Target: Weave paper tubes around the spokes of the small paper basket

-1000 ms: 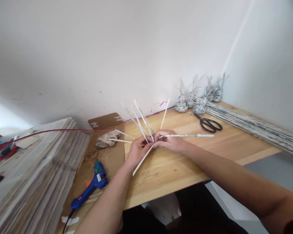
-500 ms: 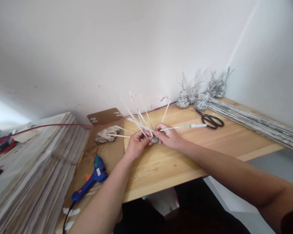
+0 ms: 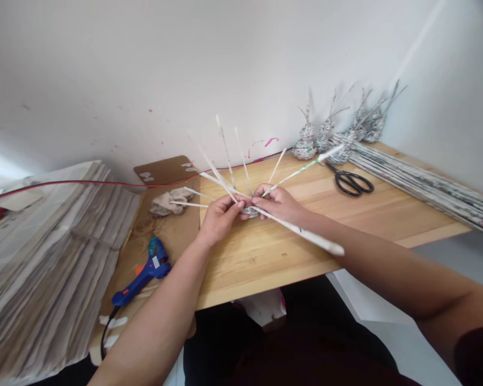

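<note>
Head view: small weave (image 3: 250,213) is pinched by left hand (image 3: 218,219) and right hand (image 3: 282,205) — sticks (image 3: 300,231) could be bent by uneven pulling.

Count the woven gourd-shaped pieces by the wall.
5: leftmost piece; second piece, just right of it; front piece, by the ends of the rods; fourth piece, behind; corner piece, farthest right. Overlap may hide more.
</note>
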A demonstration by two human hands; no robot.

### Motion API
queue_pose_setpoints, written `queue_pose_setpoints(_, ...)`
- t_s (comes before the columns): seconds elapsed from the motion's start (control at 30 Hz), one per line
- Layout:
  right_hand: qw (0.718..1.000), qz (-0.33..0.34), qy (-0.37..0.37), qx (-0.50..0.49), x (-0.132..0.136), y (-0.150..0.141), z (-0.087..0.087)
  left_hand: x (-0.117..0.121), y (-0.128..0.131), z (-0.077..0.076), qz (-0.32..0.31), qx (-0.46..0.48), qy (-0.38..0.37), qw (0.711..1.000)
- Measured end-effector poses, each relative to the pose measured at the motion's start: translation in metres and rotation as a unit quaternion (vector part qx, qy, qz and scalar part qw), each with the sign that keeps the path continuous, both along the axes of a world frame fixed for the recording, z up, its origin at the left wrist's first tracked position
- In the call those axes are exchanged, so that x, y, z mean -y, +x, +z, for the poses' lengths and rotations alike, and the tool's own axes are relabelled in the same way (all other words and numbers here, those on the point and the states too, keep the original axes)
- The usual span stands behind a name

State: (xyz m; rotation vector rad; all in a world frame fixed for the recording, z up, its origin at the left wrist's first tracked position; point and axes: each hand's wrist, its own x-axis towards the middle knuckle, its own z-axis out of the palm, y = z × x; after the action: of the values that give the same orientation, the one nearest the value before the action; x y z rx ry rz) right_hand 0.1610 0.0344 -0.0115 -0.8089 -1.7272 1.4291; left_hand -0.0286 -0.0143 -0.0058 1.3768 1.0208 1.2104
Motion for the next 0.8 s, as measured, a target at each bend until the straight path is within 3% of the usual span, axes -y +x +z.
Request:
queue_pose_setpoints(0.33, 0.999, -0.008, -0.018, 0.029, 0.001, -0.001, 0.003, -0.003, 0.002, 0.002, 0.031, 0.035, -0.008, 0.999)
queue_pose_setpoints(0.8, 0.996, 0.011, -0.086, -0.027, 0.002, 0.001, 0.007, 0.001, 0.005, 0.005, 0.069, 0.118, -0.046, 0.989)
